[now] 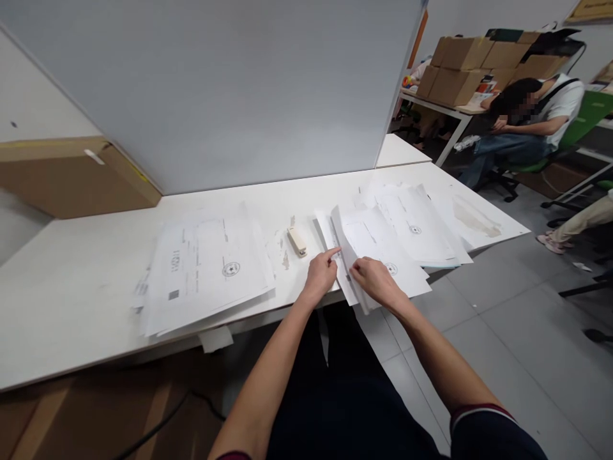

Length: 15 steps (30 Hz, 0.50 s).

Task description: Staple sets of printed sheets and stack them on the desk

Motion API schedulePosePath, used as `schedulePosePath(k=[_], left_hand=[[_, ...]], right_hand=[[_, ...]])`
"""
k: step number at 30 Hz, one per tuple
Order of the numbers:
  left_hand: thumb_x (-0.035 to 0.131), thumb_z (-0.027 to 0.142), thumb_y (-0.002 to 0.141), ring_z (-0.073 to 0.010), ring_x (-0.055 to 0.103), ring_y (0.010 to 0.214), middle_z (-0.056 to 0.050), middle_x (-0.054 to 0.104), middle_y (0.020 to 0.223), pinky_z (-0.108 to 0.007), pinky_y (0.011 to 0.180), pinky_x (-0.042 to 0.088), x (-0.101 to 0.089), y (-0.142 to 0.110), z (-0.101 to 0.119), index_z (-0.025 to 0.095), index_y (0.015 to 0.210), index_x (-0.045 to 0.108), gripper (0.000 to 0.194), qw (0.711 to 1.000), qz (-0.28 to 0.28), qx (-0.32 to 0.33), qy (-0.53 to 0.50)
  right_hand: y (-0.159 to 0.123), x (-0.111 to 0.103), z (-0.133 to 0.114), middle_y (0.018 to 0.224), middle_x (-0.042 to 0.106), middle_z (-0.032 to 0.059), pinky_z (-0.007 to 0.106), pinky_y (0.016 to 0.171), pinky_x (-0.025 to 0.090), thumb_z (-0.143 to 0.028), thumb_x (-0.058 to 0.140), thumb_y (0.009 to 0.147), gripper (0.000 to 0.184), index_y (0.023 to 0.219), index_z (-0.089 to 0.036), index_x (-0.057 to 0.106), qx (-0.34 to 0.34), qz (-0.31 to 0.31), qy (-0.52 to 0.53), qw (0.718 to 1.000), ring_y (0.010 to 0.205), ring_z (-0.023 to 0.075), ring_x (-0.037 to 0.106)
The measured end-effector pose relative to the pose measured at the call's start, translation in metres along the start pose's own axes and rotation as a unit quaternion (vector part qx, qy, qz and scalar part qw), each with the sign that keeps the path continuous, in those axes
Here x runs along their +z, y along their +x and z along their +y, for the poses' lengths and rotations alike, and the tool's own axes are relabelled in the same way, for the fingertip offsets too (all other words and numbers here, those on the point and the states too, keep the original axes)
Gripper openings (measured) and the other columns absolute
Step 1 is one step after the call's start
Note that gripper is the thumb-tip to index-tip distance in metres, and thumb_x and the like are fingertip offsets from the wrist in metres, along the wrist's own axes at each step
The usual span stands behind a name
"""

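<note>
My right hand is closed on the near left edge of printed sheets of paper, whose left side curls up. Just left of it, my left hand has its index finger stretched out against the sheets beneath the curled edge, with its other fingers bent. A cream stapler lies on the table to the left of these sheets. Farther left rests a stack of printed papers bearing a round stamp. Another stack of stamped papers lies beyond my right hand, partly under the held sheets.
A grey-white panel rises behind the white table. At the left back stands a cardboard box. Across the aisle, a person sits bent over on a green chair, near stacked cartons.
</note>
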State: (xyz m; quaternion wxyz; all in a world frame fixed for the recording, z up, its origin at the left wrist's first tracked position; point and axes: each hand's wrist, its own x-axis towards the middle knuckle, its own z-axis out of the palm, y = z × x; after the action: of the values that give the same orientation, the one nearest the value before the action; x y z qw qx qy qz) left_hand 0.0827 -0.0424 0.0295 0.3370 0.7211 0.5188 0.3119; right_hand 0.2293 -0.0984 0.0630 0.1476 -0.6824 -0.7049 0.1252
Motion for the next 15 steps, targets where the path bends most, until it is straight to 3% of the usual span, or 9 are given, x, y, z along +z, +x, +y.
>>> schedulePosePath(k=[4, 6, 9, 12, 15], left_hand=[[0.047, 0.019, 0.082, -0.0209, 0.060, 0.086, -0.009, 0.061, 0.093, -0.037, 0.085, 0.047, 0.000, -0.004, 0.001, 0.019, 0.115, 0.063, 0.036, 0.996, 0.062, 0.040, 0.046], [0.048, 0.031, 0.085, -0.0218, 0.060, 0.089, -0.011, 0.059, 0.098, -0.038, 0.086, 0.047, -0.002, -0.006, 0.007, 0.018, 0.107, 0.066, 0.031, 0.995, 0.090, 0.038, 0.014], [0.041, 0.050, 0.087, -0.0200, 0.064, 0.080, -0.011, 0.063, 0.098, -0.037, 0.077, 0.051, -0.007, -0.009, 0.018, 0.016, 0.104, 0.065, 0.045, 0.982, 0.031, -0.034, -0.183], [0.052, 0.049, 0.082, -0.0191, 0.066, 0.077, -0.012, 0.067, 0.103, -0.035, 0.073, 0.054, -0.010, -0.009, 0.025, 0.013, 0.110, 0.061, 0.046, 0.918, -0.032, -0.091, -0.386], [0.066, 0.028, 0.070, -0.0224, 0.066, 0.088, -0.013, 0.069, 0.102, -0.036, 0.082, 0.053, -0.016, -0.012, 0.020, 0.009, 0.101, 0.064, 0.036, 0.895, 0.050, -0.112, -0.428]], right_hand=[[0.004, -0.016, 0.002, 0.081, 0.064, 0.0069, 0.026, 0.063, 0.035, -0.024, 0.042, 0.090, 0.022, 0.078, -0.017, 0.059, 0.018, 0.056, -0.043, 0.997, 0.073, 0.0175, 0.059], [0.001, -0.022, -0.001, 0.079, 0.062, 0.0067, 0.027, 0.062, 0.035, -0.026, 0.040, 0.092, 0.023, 0.078, -0.018, 0.057, 0.002, 0.077, -0.063, 0.995, 0.071, 0.0175, 0.058], [-0.010, -0.018, -0.015, 0.080, 0.061, 0.0082, 0.028, 0.062, 0.037, -0.022, 0.038, 0.093, 0.024, 0.080, -0.017, 0.058, -0.055, 0.081, -0.105, 0.990, 0.070, 0.0184, 0.057], [-0.025, -0.002, -0.037, 0.081, 0.061, 0.0106, 0.030, 0.064, 0.041, -0.013, 0.039, 0.090, 0.023, 0.082, -0.016, 0.061, -0.148, 0.048, -0.139, 0.978, 0.073, 0.0209, 0.057], [-0.035, 0.002, -0.047, 0.093, 0.063, 0.0111, 0.031, 0.069, 0.045, -0.021, 0.042, 0.092, 0.021, 0.091, -0.017, 0.063, -0.245, 0.001, -0.056, 0.968, 0.081, 0.0213, 0.059]])
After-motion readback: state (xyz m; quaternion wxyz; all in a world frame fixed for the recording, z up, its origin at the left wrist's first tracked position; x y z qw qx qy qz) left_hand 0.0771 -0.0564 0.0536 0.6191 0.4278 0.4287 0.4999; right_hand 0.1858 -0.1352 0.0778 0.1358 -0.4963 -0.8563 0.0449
